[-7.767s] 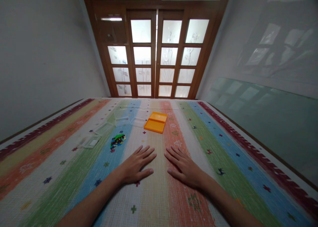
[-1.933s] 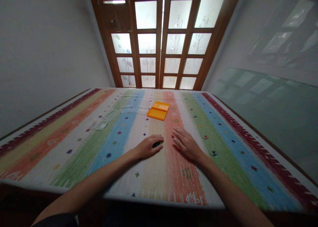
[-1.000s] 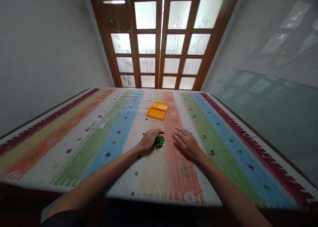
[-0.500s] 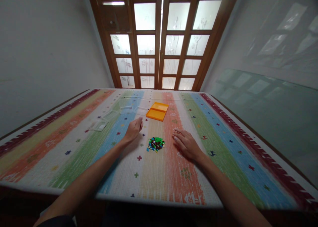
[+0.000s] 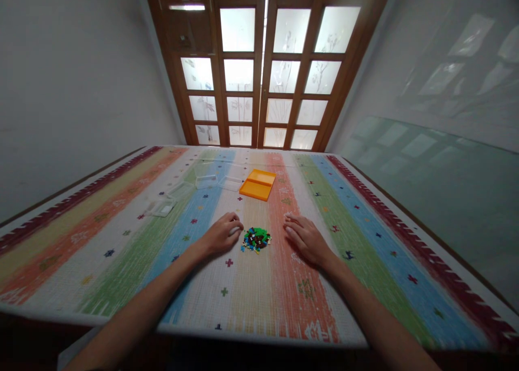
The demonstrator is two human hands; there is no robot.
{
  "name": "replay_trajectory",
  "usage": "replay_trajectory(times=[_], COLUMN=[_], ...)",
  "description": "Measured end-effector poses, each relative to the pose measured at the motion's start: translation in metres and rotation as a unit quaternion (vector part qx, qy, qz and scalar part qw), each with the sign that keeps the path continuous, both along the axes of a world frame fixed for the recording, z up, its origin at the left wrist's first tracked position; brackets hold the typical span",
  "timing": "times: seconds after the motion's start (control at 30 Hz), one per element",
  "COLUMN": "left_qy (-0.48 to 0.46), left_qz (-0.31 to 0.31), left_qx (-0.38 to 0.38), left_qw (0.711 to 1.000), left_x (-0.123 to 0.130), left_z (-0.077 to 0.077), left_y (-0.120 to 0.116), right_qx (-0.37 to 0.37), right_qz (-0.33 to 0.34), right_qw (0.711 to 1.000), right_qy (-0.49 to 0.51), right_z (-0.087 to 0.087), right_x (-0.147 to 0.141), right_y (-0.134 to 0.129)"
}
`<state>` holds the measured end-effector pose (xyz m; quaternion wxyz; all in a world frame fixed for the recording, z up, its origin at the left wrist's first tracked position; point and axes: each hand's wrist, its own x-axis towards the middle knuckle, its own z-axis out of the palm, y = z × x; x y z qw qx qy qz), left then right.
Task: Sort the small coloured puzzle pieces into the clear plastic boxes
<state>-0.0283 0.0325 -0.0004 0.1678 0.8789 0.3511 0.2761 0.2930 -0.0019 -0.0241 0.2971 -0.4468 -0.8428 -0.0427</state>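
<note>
A small heap of tiny building bricks (image 5: 256, 239), green, dark brown, blue and a few pale ones, lies on the striped tablecloth between my hands. My left hand (image 5: 224, 233) rests at the heap's left edge, its fingers curled in toward the thumb. Whatever may be between those fingertips is hidden. To the right of the bricks, my right hand (image 5: 305, 237) lies palm down on the orange stripe, fingers extended and apart from the heap. It holds nothing that I can see.
Beyond the bricks sits an orange two-part tray (image 5: 256, 189). Several clear plastic containers stand to its left, among them a clear box (image 5: 162, 209) nearest me. Wooden doors (image 5: 259, 68) with frosted panes rise behind the table, and a glass panel (image 5: 438, 181) leans at right.
My left hand has come down and toward me, from near the orange tray to the left edge of the brick heap. My right hand has stayed almost in place.
</note>
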Motion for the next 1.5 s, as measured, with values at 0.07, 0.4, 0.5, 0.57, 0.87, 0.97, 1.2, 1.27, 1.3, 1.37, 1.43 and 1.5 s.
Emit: replay_trajectory(times=[0.07,0.4,0.5,0.57,0.87,0.97,1.2,1.27,1.3,1.37,1.43,1.5], left_qy=[0.011,0.022,0.056,0.074,0.054,0.048,0.081,0.087,0.089,0.086,0.067,0.044], left_qz=[-0.009,-0.053,-0.056,-0.056,-0.057,-0.063,-0.027,-0.021,-0.016,-0.007,-0.012,-0.018], left_qx=[0.005,-0.001,-0.014,-0.028,-0.056,-0.078,-0.070,-0.069,-0.064,-0.050,-0.036,-0.029], left_qw=[1.000,0.998,0.997,0.995,0.995,0.994,0.994,0.994,0.994,0.995,0.997,0.998], left_x=[0.003,-0.006,-0.009,-0.007,0.008,0.003,-0.016,-0.017,-0.017,-0.015,-0.013,-0.010], left_z=[-0.001,0.003,0.000,-0.002,0.004,0.006,0.003,0.005,0.005,0.005,0.002,-0.002], left_y=[-0.002,-0.009,-0.013,-0.017,-0.018,-0.015,-0.017,-0.022,-0.025,-0.030,-0.032,-0.033], right_qx=[-0.001,-0.010,-0.013,-0.016,-0.015,-0.011,-0.011,-0.014,-0.016,-0.018,-0.019,-0.020], right_qz=[-0.002,-0.001,-0.002,0.000,0.001,0.003,0.004,0.004,0.003,0.002,0.001,0.002], right_qw=[1.000,1.000,1.000,1.000,1.000,1.000,1.000,1.000,1.000,1.000,1.000,1.000], right_qy=[0.001,0.006,0.005,0.003,-0.007,-0.009,-0.003,-0.007,-0.009,-0.012,-0.012,-0.010], right_z=[0.000,0.003,0.003,0.003,0.002,0.002,0.000,-0.001,-0.001,-0.001,-0.001,-0.002], right_x=[0.000,0.000,-0.001,0.000,0.002,0.002,0.002,0.002,0.002,0.002,0.002,0.003], right_y=[0.000,-0.003,-0.003,-0.003,-0.002,-0.002,-0.002,-0.001,-0.001,-0.001,-0.001,0.000])
